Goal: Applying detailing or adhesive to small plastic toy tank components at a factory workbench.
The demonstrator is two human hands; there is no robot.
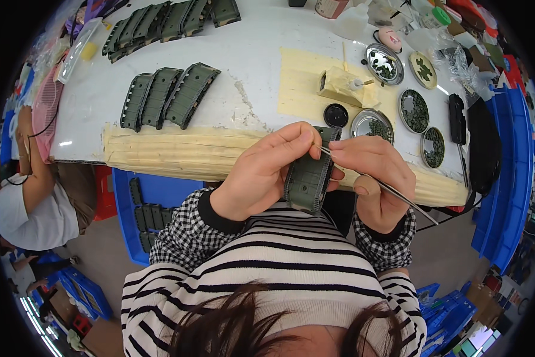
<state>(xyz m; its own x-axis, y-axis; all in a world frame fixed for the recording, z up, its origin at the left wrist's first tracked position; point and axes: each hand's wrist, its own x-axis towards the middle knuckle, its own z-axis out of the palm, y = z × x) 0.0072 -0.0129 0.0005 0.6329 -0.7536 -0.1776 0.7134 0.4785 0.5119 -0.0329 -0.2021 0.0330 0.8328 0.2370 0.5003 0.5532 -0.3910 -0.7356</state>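
Observation:
My left hand (252, 178) grips a dark green, curved, ribbed plastic piece (305, 183) above the padded table edge, thumb and forefinger at its upper end. My right hand (379, 181) is closed around metal tweezers (405, 200). Their tip meets the piece's upper end, close to my left fingertips; whether a small part is pinched there cannot be made out. Just beyond my hands stand a small black round dish (335, 113) and a steel dish (363, 117) with tiny green parts. A block wrapped in yellow tape (342, 84), with a thin stick, sits behind them.
Similar green pieces (167, 98) lie at left, with more (169, 22) farther back. Several round dishes (414, 98) of small green parts stand at right. Yellow padding (166, 153) lines the table edge. A blue crate (124, 202) is below; a person (38, 205) sits far left.

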